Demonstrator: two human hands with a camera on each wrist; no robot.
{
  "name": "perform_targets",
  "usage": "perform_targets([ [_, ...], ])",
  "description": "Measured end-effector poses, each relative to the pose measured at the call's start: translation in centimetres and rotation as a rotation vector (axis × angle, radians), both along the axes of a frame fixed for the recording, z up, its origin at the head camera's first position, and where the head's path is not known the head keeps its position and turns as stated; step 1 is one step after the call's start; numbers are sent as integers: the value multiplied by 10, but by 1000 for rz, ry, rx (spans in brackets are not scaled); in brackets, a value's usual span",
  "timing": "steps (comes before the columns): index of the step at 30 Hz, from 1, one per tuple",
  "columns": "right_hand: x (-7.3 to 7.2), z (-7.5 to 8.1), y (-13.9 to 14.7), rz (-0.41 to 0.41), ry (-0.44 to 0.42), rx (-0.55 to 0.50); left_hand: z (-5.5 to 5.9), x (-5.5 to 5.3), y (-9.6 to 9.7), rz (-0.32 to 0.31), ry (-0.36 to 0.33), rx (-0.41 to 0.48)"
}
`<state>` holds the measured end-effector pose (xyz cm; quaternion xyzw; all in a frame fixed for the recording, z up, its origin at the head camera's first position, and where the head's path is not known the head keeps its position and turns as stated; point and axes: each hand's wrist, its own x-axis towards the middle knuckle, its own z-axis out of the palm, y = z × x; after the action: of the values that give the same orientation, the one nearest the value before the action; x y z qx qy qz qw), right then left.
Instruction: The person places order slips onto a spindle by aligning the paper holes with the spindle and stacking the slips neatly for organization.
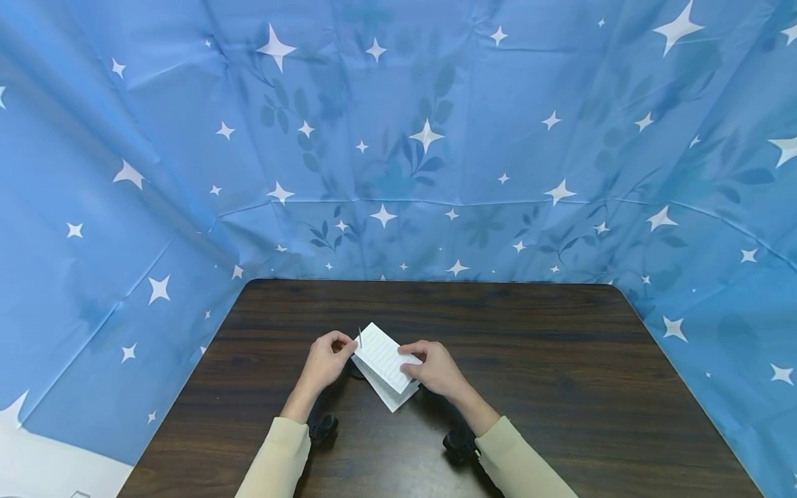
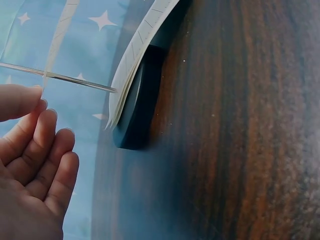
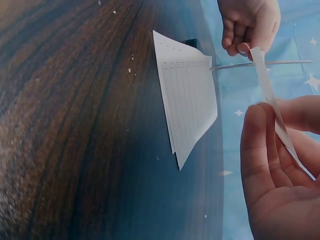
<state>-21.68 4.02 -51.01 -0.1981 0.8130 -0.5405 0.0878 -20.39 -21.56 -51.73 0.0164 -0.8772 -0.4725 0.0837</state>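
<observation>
A thin metal spike (image 2: 82, 81) rises from a dark base (image 2: 137, 120) on the table. Several lined paper sheets (image 3: 187, 95) lie low on the spike, over the base. Higher up, the spike passes through one more lined sheet (image 1: 382, 354), held apart from those below. My left hand (image 1: 325, 363) pinches this upper sheet at its edge close to the spike, between thumb and fingertips. My right hand (image 1: 436, 372) grips the same sheet at its opposite end, thumb on one side and fingers on the other.
All this stands on a dark wood-grain table (image 1: 560, 387). A blue star-patterned cloth (image 1: 398, 138) hangs behind and to the sides. Black wrist devices (image 1: 461, 443) sit under both forearms, near the tabletop. Small pale specks (image 3: 130, 70) dot the table.
</observation>
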Motion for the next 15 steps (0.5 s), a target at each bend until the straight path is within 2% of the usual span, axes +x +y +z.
perform_targets([
  [15,-2,-8,-2,0,53,48,-5,0,1,3,6,-73],
])
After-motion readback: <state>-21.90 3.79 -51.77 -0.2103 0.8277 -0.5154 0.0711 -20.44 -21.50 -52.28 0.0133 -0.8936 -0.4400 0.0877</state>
